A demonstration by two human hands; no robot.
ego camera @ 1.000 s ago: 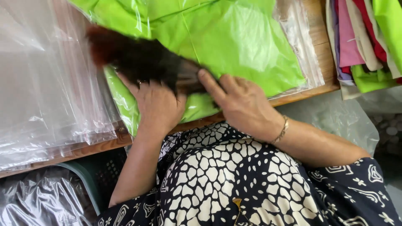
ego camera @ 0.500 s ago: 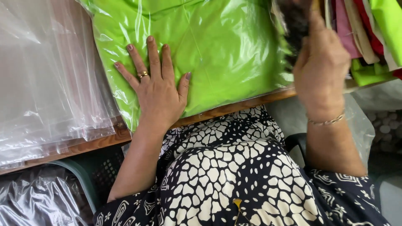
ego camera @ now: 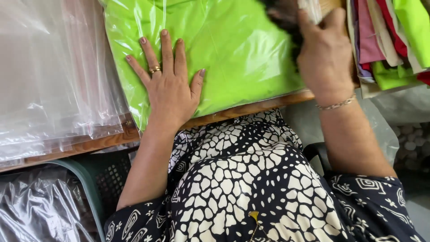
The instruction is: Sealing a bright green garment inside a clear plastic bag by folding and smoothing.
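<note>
The bagged green garment (ego camera: pixel 233 49), a lime-coloured piece of folded cloth sealed in a clear plastic sleeve, lies flat on the wooden table (ego camera: pixel 251 109), filling the frame from the middle up to twelve o'clock, its near edge just short of the table's lip. The left hand (ego camera: pixel 168 87) rests on it at about ten o'clock from the frame's centre, palm down, fingers spread wide and flat on the plastic, closed on nothing (a gold ring sits on one finger). The right hand (ego camera: pixel 324 56) is up at one o'clock, over the garment's right edge, its fingers curled around a dark brush (ego camera: pixel 282 15) whose brown-black bristles blur at the top of the view; the grip looks firm, though the handle is mostly hidden behind the knuckles. A thin bracelet (ego camera: pixel 336 105) circles that wrist. At nine o'clock from the garment, touching its left edge, a thick stack of empty clear bags (ego camera: pixel 49 76) covers the rest of the table. At two o'clock, just beside the right hand, folded cloths (ego camera: pixel 385 36) in pink, cream, red and green stand in a pile. Below the table, at seven o'clock, the rim of a green plastic basket (ego camera: pixel 92 190) shows, with crumpled plastic (ego camera: pixel 40 210) inside it.
</note>
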